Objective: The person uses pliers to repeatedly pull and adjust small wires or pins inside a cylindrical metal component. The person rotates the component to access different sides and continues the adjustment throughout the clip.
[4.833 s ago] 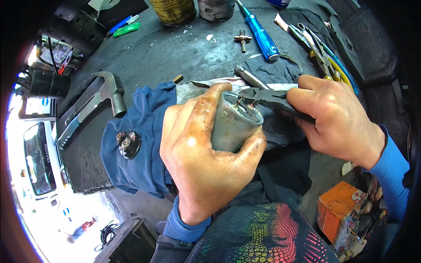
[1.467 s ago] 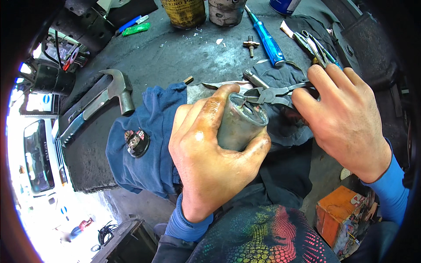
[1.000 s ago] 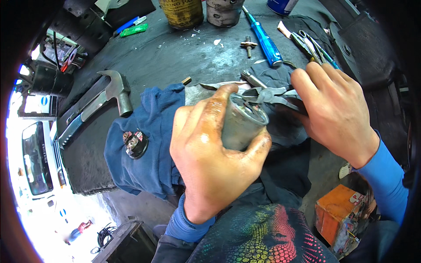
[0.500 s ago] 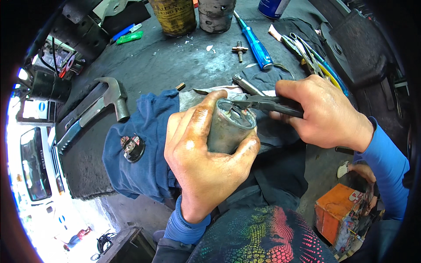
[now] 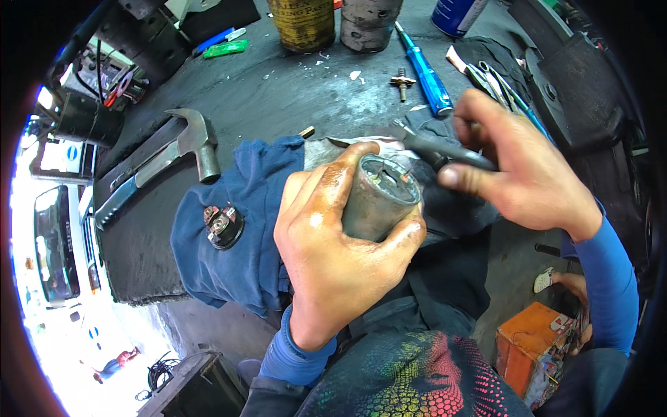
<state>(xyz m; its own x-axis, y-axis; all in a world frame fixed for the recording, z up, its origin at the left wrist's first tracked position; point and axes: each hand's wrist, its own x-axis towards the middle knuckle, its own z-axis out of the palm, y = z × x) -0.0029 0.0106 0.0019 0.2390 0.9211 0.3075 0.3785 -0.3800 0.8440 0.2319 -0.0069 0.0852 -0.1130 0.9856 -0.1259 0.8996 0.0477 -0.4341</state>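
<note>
Head view, from where I'm standing: left hand (image 5: 333, 236) has its grip wrapped snug round the metal can (image 5: 379, 215) by the worktop (image 5: 292, 90), hollow end up, probably for steadiness, while the right hand (image 5: 531, 163) pinches pliers (image 5: 458, 151) just beside it.

Working remotely, I've got a grubby dark bench (image 5: 299, 90) with a claw hammer (image 5: 192, 142), blue cloth (image 5: 258, 191), small bolt (image 5: 402, 85), blue screwdriver (image 5: 429, 80), yellow tin (image 5: 302, 26) and grey tin (image 5: 369, 28) right on it.

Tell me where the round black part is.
In the head view, the round black part sits on the blue cloth, left of the left hand.
</note>
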